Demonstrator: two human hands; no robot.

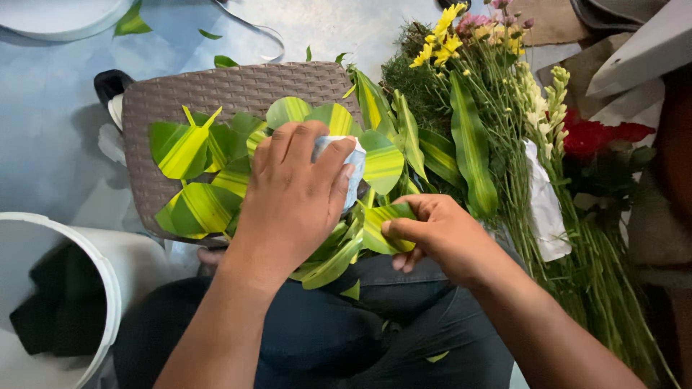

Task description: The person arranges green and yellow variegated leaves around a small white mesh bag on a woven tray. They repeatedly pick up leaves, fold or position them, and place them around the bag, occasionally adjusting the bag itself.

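A woven grey stool (216,90) is standing just beyond the person's knees, its top crowded with folded green-and-yellow leaves (194,180) that are spilling over its near edge onto the lap. Open floor (58,108) is lying to the far left, while a white bucket (108,288) is closing in the near left corner and a heap of cut flowers (504,108) is walling off the right side, leaving little room there. The left hand (292,198) is lying palm down over the middle of the leaves, wrist bent and fingers curled around a small white-and-blue object (352,162), gripping it tightly; what this object is cannot be made out, since the fingers are covering most of it. The right hand (432,230) is reaching in from the near right, thumb and forefinger pinching the edge of one striped leaf (382,223) at the stool's near right corner. A white wrapping (544,209) is binding some stems. Red blooms (598,137) are lying further right, partly cut off by pale boards. The bucket's contents are dark and unclear.
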